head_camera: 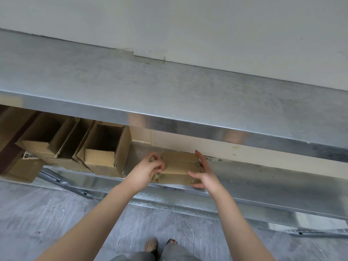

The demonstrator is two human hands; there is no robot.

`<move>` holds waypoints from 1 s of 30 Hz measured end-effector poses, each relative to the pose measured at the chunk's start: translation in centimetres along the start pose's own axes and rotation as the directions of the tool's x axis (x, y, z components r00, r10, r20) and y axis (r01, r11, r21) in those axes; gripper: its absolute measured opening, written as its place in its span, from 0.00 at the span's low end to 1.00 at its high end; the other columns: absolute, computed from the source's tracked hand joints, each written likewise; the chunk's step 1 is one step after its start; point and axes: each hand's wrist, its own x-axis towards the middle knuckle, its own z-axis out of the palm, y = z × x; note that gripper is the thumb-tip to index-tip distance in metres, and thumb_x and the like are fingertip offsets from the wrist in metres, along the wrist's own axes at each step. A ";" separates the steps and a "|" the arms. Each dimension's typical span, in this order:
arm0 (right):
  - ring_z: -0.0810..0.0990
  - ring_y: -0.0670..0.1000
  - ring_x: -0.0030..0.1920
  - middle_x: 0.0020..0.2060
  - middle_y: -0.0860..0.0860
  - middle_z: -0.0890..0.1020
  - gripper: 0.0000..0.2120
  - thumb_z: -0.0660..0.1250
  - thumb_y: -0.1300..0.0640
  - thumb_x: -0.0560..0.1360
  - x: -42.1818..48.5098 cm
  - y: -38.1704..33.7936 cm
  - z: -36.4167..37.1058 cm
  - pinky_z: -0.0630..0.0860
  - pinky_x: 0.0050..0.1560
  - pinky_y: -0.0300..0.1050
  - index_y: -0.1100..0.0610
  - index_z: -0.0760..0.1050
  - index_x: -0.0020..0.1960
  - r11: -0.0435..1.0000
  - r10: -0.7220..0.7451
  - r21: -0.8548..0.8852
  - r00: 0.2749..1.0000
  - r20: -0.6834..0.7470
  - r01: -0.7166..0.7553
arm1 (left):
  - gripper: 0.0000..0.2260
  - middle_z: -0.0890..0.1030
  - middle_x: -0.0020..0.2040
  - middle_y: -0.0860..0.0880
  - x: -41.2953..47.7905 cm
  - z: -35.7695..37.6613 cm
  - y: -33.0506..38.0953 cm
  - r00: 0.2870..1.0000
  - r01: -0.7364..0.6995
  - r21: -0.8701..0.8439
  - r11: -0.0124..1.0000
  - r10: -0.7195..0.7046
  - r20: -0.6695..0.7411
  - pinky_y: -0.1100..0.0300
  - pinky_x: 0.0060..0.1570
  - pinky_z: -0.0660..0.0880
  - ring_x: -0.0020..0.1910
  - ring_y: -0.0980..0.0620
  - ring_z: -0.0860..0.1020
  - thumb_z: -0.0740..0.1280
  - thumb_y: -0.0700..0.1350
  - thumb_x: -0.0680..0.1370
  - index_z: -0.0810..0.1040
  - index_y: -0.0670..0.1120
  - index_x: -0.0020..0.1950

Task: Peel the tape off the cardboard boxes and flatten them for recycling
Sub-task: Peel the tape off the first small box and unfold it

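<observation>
A small closed cardboard box point(178, 167) sits on the lower steel shelf point(263, 187) under the table. My left hand point(146, 171) is at the box's left end, its fingers curled and pinching what looks like a bit of clear tape there. My right hand point(204, 171) holds the box's right end, fingers stretched along the side and thumb lying over the top front edge. Brown tape runs across the box's top.
Several open, empty cardboard boxes point(105, 147) lie on their sides on the shelf to the left. The steel tabletop point(169, 87) overhangs the shelf, with a white wall behind. My feet stand on the grey floor point(56, 213) below.
</observation>
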 end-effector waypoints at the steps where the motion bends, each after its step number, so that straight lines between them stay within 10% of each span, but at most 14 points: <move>1: 0.71 0.51 0.65 0.71 0.44 0.64 0.37 0.71 0.61 0.74 0.0 -0.1 0.0 0.81 0.54 0.58 0.27 0.62 0.68 1.000 0.000 -0.003 1.000 0.000 0.000 | 0.08 0.65 0.55 0.54 -0.2 0.2 -0.1 1.000 0.007 -0.023 1.000 -0.007 -0.014 0.61 0.44 0.73 0.46 0.55 0.71 0.62 0.40 0.80 0.72 0.50 0.42; 7: 0.73 0.53 0.65 0.71 0.44 0.65 0.36 0.72 0.61 0.74 0.0 0.0 0.1 0.81 0.54 0.59 0.26 0.64 0.66 1.000 -0.012 0.003 1.000 -0.005 0.012 | 0.07 0.66 0.57 0.52 -1.0 1.0 -0.3 0.990 0.121 -0.229 0.966 -0.134 -0.045 0.75 0.52 0.66 0.52 0.55 0.72 0.64 0.40 0.79 0.74 0.52 0.45; 12: 0.70 0.51 0.66 0.70 0.44 0.65 0.37 0.72 0.61 0.73 -0.6 0.0 0.2 0.81 0.54 0.56 0.29 0.62 0.69 0.998 -0.058 -0.012 0.998 0.004 0.058 | 0.05 0.74 0.54 0.55 -2.1 0.4 -0.5 0.968 0.220 -0.421 0.880 -0.249 -0.014 0.53 0.51 0.79 0.50 0.54 0.78 0.64 0.48 0.80 0.72 0.59 0.53; 17: 0.72 0.50 0.67 0.70 0.43 0.69 0.38 0.74 0.60 0.68 -1.9 1.8 1.6 0.76 0.63 0.59 0.30 0.63 0.67 0.981 -0.178 -0.090 0.980 -0.086 0.171 | 0.14 0.78 0.53 0.52 -1.6 0.0 1.0 0.933 0.347 -0.358 0.867 -0.357 0.039 0.62 0.46 0.72 0.46 0.53 0.78 0.60 0.56 0.80 0.65 0.54 0.64; 30: 0.71 0.37 0.65 0.66 0.37 0.70 0.39 0.77 0.57 0.64 -3.0 2.8 1.7 0.71 0.66 0.40 0.36 0.63 0.67 0.942 -0.291 -0.199 0.954 -0.074 0.272 | 0.10 0.78 0.44 0.54 -1.1 0.6 2.2 0.882 0.363 -0.246 0.898 -0.417 -0.221 0.60 0.40 0.72 0.42 0.56 0.77 0.67 0.54 0.77 0.73 0.50 0.51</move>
